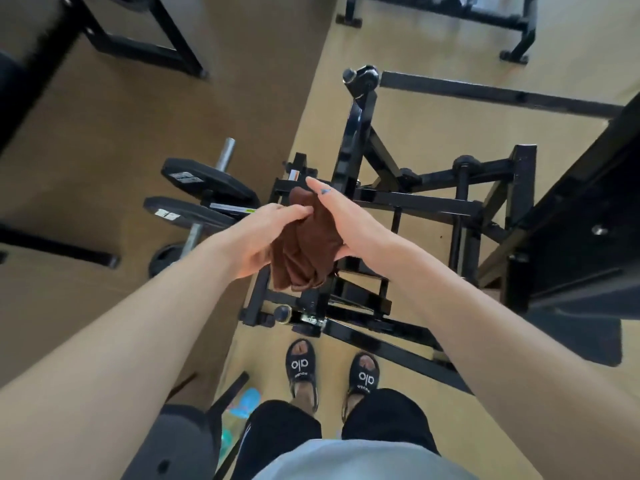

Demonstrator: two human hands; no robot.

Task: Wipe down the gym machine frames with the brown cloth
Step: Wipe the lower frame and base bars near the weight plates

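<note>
Gym machine frame (408, 202), black square tubing with cross-braces, stands on the tan floor (433, 109) directly ahead of the person's feet, with weight plates (204, 181) on a peg to its left. None of its tubes is in contact with the cloth at this moment.

Brown cloth (313, 237), a soft, bunched fabric of uniform dark brown hanging in loose folds, is held in the air between both hands, above the frame's near end.

Left hand (263, 237) pinches the cloth's upper edge with curled fingertips. Right hand (349, 223) supports it from the other side, fingers extended along the fabric and thumb seemingly hooked beneath; whether it truly grips cannot be told.

The step in hand appears to be folding or regathering the cloth before wiping. It is likely done best by forming a flat pad with loose ends tucked in, so nothing snags on bolts or pivots, then drawing the pad along each tube's length.
</note>
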